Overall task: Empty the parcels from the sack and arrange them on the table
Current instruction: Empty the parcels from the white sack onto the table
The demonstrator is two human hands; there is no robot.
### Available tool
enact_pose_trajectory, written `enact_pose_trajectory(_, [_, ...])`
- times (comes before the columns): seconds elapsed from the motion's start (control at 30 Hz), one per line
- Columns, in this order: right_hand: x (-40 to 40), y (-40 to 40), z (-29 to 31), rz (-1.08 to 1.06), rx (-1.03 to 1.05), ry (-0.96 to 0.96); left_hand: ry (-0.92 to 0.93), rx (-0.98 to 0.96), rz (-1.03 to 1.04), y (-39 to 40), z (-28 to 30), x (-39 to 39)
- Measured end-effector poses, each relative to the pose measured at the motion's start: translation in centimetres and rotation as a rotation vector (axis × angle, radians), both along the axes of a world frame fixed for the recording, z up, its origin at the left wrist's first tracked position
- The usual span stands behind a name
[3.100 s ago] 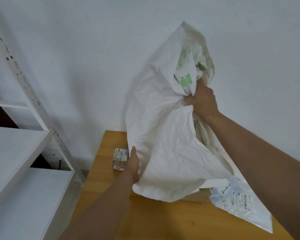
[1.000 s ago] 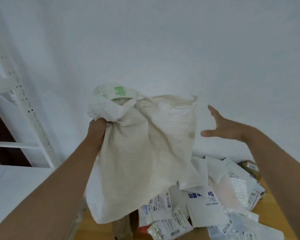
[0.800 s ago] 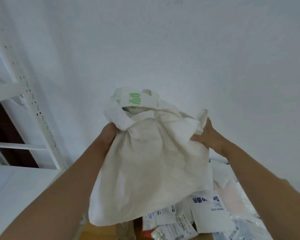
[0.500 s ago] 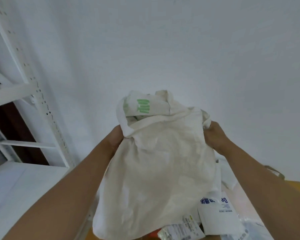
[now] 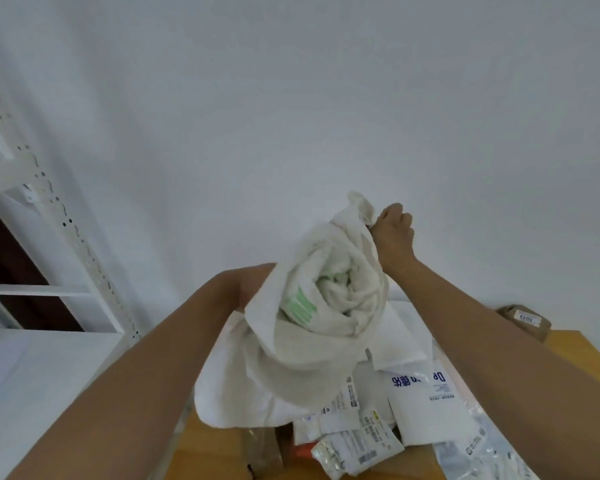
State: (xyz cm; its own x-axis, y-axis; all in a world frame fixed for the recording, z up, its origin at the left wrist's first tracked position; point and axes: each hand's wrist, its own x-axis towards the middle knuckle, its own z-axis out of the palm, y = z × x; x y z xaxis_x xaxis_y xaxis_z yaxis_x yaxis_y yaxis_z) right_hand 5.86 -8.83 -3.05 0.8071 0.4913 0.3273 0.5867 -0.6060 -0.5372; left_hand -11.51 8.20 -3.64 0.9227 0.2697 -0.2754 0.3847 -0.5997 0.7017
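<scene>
white sack (image 5: 326, 306) is held bunched above parcels (image 5: 420, 407) heaped on wooden table (image 5: 579, 355); top corner is pinched by right hand (image 5: 394, 233); left hand (image 5: 253, 289) is hidden behind cloth, grip cannot be told.

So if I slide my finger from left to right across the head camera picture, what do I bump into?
White shelf rack → left arm → rolled-up sack → right hand → white parcel with blue writing → brown box with a label.
</scene>
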Motion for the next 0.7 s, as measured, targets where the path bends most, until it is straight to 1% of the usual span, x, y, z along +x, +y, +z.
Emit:
enact_pose_trajectory(0.03, [-0.1, 0.3, 0.6, 0.094, -0.019, 0.018, 0.035, 0.047, -0.096, -1.2, 0.2, 0.7])
enact_pose_trajectory(0.07, [-0.4, 0.4, 1.0, 0.187, -0.005, 0.082, 0.040, 0.109, -0.161, -3.3, 1.4, 0.4])
enact_pose_trajectory(0.1, [-0.6, 0.3, 1.4, 0.246, 0.019, 0.171, 0.075, 0.135, -0.218, -3.2, 0.9, 0.6])
enact_pose_trajectory(0.13, [-0.9, 0.0, 1.7, 0.295, 0.070, 0.292, 0.113, 0.167, -0.215, -3.4, 0.6, 0.5])
enact_pose_trajectory(0.2, [-1.3, -0.8, 2.3, 0.377, 0.211, 0.539, 0.098, 0.268, -0.210, -3.5, -0.5, 0.9])
enact_pose_trajectory(0.23, [-1.2, -1.0, 2.3, 0.400, 0.287, 0.633, 0.091, 0.284, -0.218, -3.6, -0.8, 0.9])
enact_pose_trajectory(0.27, [-1.0, -1.0, 2.1, 0.421, 0.373, 0.724, 0.071, 0.342, -0.245, -3.8, -0.9, 1.0])
enact_pose_trajectory(0.33, [-1.0, -1.2, 1.6, 0.504, 0.523, 0.916, 0.028, 0.501, -0.218, -3.6, -1.3, 1.2])
enact_pose_trajectory(0.4, [-1.6, -1.2, 1.0, 0.602, 0.610, 1.062, 0.027, 0.630, -0.168, -2.8, -2.2, 1.6])
enact_pose_trajectory(0.43, [-1.9, -1.2, 0.4, 0.643, 0.604, 1.086, 0.009, 0.697, -0.142, -2.6, -2.5, 1.7])
enact_pose_trajectory(0.47, [-2.2, -1.2, -0.2, 0.662, 0.557, 1.048, -0.040, 0.763, -0.121, -2.6, -2.9, 2.0])
enact_pose_trajectory(0.5, [-2.6, -1.1, -0.8, 0.654, 0.469, 0.940, -0.094, 0.841, -0.078, -2.6, -3.2, 2.3])
enact_pose_trajectory(0.57, [-3.9, -0.9, -1.6, 0.613, 0.240, 0.649, -0.195, 0.929, 0.048, -2.9, -3.5, 2.8])
enact_pose_trajectory(0.6, [-4.4, -0.7, -2.1, 0.595, 0.168, 0.528, -0.237, 0.952, 0.102, -3.1, -3.7, 3.0])
enact_pose_trajectory(0.67, [-4.7, -0.3, -3.2, 0.563, 0.170, 0.347, -0.371, 0.991, 0.176, -3.7, -4.5, 3.0])
enact_pose_trajectory(0.7, [-4.7, -0.3, -3.6, 0.532, 0.187, 0.294, -0.444, 0.971, 0.231, -4.0, -4.7, 3.0])
